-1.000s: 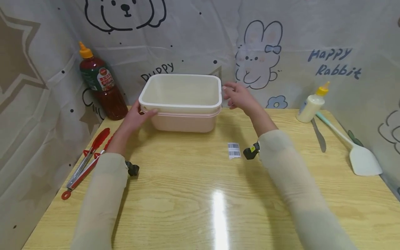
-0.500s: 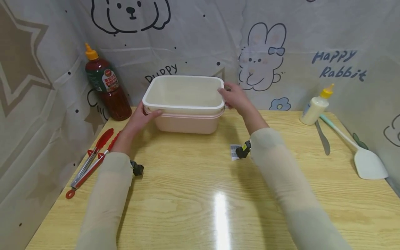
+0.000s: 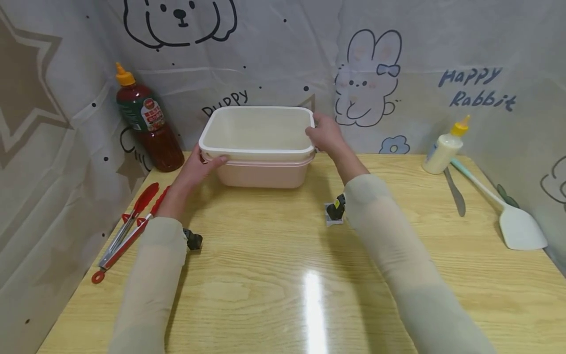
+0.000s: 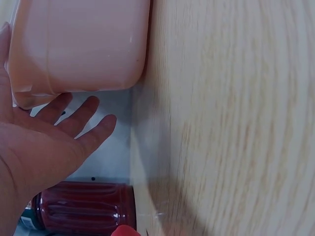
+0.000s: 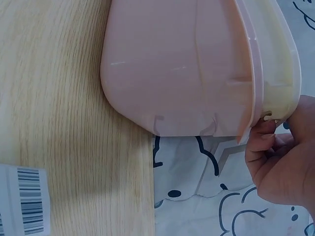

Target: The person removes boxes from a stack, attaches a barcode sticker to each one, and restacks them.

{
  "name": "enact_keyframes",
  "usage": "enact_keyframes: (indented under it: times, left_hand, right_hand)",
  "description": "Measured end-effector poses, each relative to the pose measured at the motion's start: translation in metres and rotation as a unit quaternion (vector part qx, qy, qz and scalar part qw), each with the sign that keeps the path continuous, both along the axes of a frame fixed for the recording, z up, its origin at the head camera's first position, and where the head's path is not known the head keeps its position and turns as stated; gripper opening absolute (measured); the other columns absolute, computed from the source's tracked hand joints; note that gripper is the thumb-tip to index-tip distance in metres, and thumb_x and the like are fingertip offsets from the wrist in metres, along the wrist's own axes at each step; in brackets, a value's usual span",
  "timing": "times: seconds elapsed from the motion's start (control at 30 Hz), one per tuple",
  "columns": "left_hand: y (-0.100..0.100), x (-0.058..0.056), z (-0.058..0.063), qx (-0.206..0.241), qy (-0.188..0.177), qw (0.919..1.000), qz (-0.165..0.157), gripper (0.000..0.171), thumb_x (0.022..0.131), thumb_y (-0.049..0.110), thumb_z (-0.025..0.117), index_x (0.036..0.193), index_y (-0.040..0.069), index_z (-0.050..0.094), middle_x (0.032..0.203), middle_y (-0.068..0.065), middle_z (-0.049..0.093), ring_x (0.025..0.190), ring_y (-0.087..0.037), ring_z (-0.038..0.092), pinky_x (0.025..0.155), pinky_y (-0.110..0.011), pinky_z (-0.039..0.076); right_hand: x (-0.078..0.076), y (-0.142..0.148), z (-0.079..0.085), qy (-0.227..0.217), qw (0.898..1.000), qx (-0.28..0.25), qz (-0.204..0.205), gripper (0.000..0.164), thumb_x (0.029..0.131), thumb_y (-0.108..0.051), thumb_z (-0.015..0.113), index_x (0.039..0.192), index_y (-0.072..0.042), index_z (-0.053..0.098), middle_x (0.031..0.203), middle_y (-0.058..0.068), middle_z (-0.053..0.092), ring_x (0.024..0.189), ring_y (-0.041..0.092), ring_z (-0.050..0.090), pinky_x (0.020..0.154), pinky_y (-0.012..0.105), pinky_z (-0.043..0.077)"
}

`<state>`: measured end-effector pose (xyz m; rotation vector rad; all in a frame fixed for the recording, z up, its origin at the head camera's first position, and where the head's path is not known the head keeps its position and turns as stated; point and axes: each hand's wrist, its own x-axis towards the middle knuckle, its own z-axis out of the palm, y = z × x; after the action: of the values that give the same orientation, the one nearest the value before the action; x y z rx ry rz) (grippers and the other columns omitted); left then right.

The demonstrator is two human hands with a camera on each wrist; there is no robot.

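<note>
- Tongs [image 3: 126, 231] lie at the desk's [image 3: 274, 275] left edge, with a sauce bottle [image 3: 148, 125] standing behind them.
- The left hand [image 3: 196, 167] touches the left end of the white tub [image 3: 258, 129], thumb on its rim, fingers [image 4: 81, 118] straight beneath.
- The white tub sits nested in a pink tub [image 3: 263, 174] at the back middle of the desk.
- The right hand [image 3: 325, 135] grips the tubs' right rim, fingers [image 5: 261, 142] curled under it.
- A barcode label [image 5: 22, 204] lies near the right wrist.
- A squeeze bottle [image 3: 446, 147], knife [image 3: 454, 192] and spatula [image 3: 515, 223] lie far right.
</note>
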<state>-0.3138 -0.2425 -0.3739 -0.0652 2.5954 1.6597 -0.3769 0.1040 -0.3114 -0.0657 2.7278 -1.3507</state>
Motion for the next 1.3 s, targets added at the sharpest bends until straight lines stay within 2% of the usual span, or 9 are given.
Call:
enact_keyframes:
  times: [0.1,0.17,0.3,0.5,0.63,0.8,0.87,1.0,1.3]
  left_hand:
    - [0.0,-0.001,0.001,0.005,-0.008,1.0,0.0,0.107,0.087,0.056,0.074,0.164,0.032,0.004,0.172,-0.001,0.016,0.158,-0.027,0.016,0.128,-0.056,0.013]
    - [0.0,-0.001,0.001,0.007,-0.012,0.9999,-0.002,0.107,0.087,0.054,0.074,0.164,0.032,0.003,0.172,-0.001,0.015,0.158,-0.027,0.016,0.128,-0.056,0.012]
    - [-0.001,0.0,0.004,0.01,-0.018,0.9998,-0.004,0.107,0.088,0.053,0.074,0.164,0.032,0.002,0.172,-0.001,0.013,0.158,-0.027,0.015,0.128,-0.057,0.012]
    - [-0.001,0.001,0.008,0.009,-0.016,0.9998,-0.006,0.11,0.085,0.055,0.076,0.164,0.031,0.002,0.172,-0.001,0.012,0.158,-0.027,0.013,0.128,-0.058,0.01]
    - [-0.002,-0.002,0.006,0.02,-0.004,0.9997,-0.015,0.106,0.088,0.048,0.076,0.164,0.03,0.004,0.172,-0.002,0.014,0.158,-0.026,0.013,0.128,-0.056,0.008]
    - [-0.003,-0.004,0.003,0.033,0.013,0.999,-0.027,0.099,0.091,0.04,0.075,0.163,0.032,0.006,0.17,-0.004,0.017,0.157,-0.027,0.015,0.129,-0.055,0.008]
    - [-0.003,-0.004,0.002,0.035,0.017,0.9988,-0.03,0.098,0.092,0.038,0.074,0.163,0.031,0.006,0.17,-0.005,0.017,0.157,-0.027,0.015,0.129,-0.054,0.008]
    - [-0.003,-0.003,0.004,0.027,0.017,0.999,-0.032,0.098,0.093,0.04,0.072,0.163,0.029,0.006,0.17,-0.006,0.017,0.156,-0.027,0.017,0.129,-0.053,0.011]
    - [-0.004,-0.002,0.007,0.014,0.01,0.999,-0.042,0.099,0.092,0.048,0.07,0.163,0.033,0.003,0.172,-0.004,0.011,0.158,-0.027,0.014,0.128,-0.055,0.013]
  right_hand:
    - [0.0,0.0,-0.001,0.011,1.0,0.006,0.0,0.066,0.101,-0.017,0.048,0.162,-0.012,0.025,0.109,0.012,0.065,0.053,0.008,0.044,0.051,0.021,0.042]
    - [0.0,0.001,-0.001,0.011,1.0,0.004,-0.001,0.064,0.101,-0.018,0.048,0.161,-0.013,0.027,0.086,0.007,0.061,0.053,0.008,0.044,0.05,0.021,0.043]
    - [0.001,0.0,0.001,0.005,1.0,0.002,-0.002,0.063,0.101,-0.02,0.048,0.161,-0.014,0.027,0.067,-0.002,0.049,0.052,0.009,0.043,0.049,0.021,0.042]
    - [0.0,-0.002,0.007,0.019,1.0,0.004,-0.001,0.058,0.101,-0.02,0.047,0.157,-0.014,0.037,0.066,-0.002,0.049,0.05,0.008,0.043,0.049,0.021,0.042]
    - [-0.001,-0.003,0.011,0.028,1.0,-0.009,0.0,0.056,0.1,-0.017,0.047,0.155,-0.015,0.041,0.063,-0.002,0.048,0.048,0.008,0.043,0.047,0.021,0.041]
    - [-0.001,-0.004,0.019,0.029,0.999,-0.017,-0.007,0.058,0.099,-0.017,0.049,0.156,-0.015,0.04,0.052,-0.007,0.04,0.044,0.008,0.041,0.045,0.021,0.04]
    - [-0.001,-0.005,0.024,0.02,1.0,-0.022,-0.01,0.064,0.1,-0.019,0.048,0.161,-0.016,0.028,0.051,-0.007,0.038,0.043,0.008,0.039,0.045,0.021,0.039]
    - [0.002,-0.004,0.037,0.024,0.999,-0.029,-0.009,0.063,0.101,-0.018,0.047,0.161,-0.019,0.028,0.05,-0.007,0.039,0.043,0.008,0.039,0.045,0.021,0.038]
    - [0.007,0.002,0.064,0.032,0.997,-0.065,-0.011,0.06,0.103,-0.019,0.046,0.16,-0.019,0.03,0.079,0.004,0.062,0.047,0.007,0.042,0.048,0.02,0.041]
